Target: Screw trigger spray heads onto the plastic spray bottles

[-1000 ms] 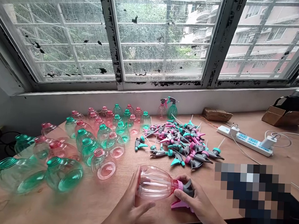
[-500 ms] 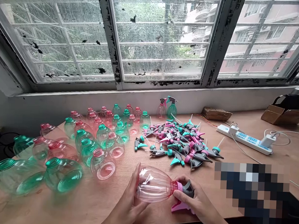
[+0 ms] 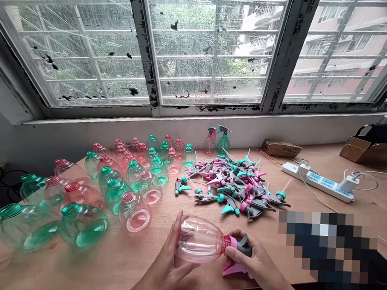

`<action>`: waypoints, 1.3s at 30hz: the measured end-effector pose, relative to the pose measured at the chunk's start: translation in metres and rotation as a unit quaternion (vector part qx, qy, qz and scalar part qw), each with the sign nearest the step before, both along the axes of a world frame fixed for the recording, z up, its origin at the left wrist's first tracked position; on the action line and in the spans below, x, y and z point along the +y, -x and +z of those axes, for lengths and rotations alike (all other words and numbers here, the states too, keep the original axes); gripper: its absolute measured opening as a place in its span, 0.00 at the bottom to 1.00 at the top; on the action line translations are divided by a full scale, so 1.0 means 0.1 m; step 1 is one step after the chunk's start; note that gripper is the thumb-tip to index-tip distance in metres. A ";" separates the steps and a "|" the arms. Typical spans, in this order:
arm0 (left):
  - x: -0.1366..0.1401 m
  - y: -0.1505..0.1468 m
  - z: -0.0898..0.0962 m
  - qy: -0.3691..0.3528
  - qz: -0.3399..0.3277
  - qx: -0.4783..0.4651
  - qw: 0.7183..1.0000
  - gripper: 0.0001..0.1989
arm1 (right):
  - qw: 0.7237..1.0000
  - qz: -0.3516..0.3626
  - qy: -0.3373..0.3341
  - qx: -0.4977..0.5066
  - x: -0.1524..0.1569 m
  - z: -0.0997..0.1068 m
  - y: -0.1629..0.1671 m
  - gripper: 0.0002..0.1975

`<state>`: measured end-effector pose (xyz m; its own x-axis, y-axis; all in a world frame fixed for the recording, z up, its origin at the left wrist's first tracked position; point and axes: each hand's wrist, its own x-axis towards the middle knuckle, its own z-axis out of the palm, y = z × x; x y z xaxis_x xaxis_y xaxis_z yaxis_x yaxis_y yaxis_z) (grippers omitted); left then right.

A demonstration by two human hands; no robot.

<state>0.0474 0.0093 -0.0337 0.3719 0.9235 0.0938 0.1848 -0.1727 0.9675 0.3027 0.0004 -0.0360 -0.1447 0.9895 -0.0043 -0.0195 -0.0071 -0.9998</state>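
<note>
A clear pink spray bottle lies sideways between my hands above the table's near edge. My left hand grips its base, thumb below and fingers behind. At the neck, my right hand closes round the grey and pink trigger sprayer, whose pink trigger points down toward me. The sprayer's collar sits against the bottle's mouth; how tightly it is screwed cannot be made out. Beyond my hands is a heap of loose trigger sprayers in grey, pink and teal. Left of them stand several open green and pink bottles.
Two bottles with sprayers fitted stand by the wall under the window. A brown paper-wrapped block, a white power strip with cables, and an open cardboard box lie to the right. A blurred-out patch covers the lower right.
The view has shifted very slightly, moving the scene a little to the right. Both hands keep their grip on the bottle and sprayer, with hardly any visible movement.
</note>
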 end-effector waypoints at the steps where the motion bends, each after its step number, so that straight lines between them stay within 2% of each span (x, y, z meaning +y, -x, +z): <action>1: 0.00 0.00 -0.01 0.000 -0.002 0.000 1.000 0.49 | 1.000 0.002 0.002 0.005 0.00 0.00 0.00 0.15; 7: -0.01 0.00 0.02 0.003 -0.004 -0.007 1.000 0.54 | 1.000 -0.004 0.009 0.007 0.00 -0.01 -0.01 0.15; 11: 0.01 0.02 -0.03 0.004 -0.016 -0.004 1.000 0.51 | 1.000 -0.001 0.018 0.005 0.00 -0.01 0.00 0.16; 15: 0.04 0.03 -0.12 -0.024 -0.010 0.006 1.000 0.49 | 1.000 -0.008 0.001 -0.001 0.00 0.00 0.00 0.15; 19: 0.04 0.03 -0.13 -0.028 -0.021 -0.001 0.999 0.48 | 1.000 -0.007 0.000 0.003 -0.01 0.00 -0.01 0.14; 24: 0.04 0.04 -0.10 -0.010 -0.020 0.000 1.000 0.55 | 1.000 0.001 0.008 0.014 -0.01 0.00 -0.01 0.13; 30: 0.04 0.05 -0.09 0.014 -0.045 -0.012 0.999 0.50 | 1.000 -0.011 -0.005 0.003 0.00 0.00 0.00 0.14; 35: 0.03 0.03 -0.09 -0.028 -0.019 0.005 0.999 0.46 | 1.000 -0.003 0.002 0.012 0.01 -0.02 0.00 0.15; 39: 0.02 0.03 -0.08 -0.021 -0.019 -0.001 1.000 0.50 | 1.000 -0.007 -0.009 0.012 0.01 -0.02 0.01 0.15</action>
<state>0.0441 0.0109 -0.0414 0.4068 0.9039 0.1323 0.1749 -0.2192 0.9599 0.3022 0.0019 -0.0383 -0.1305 0.9913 0.0171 -0.0436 0.0115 -0.9990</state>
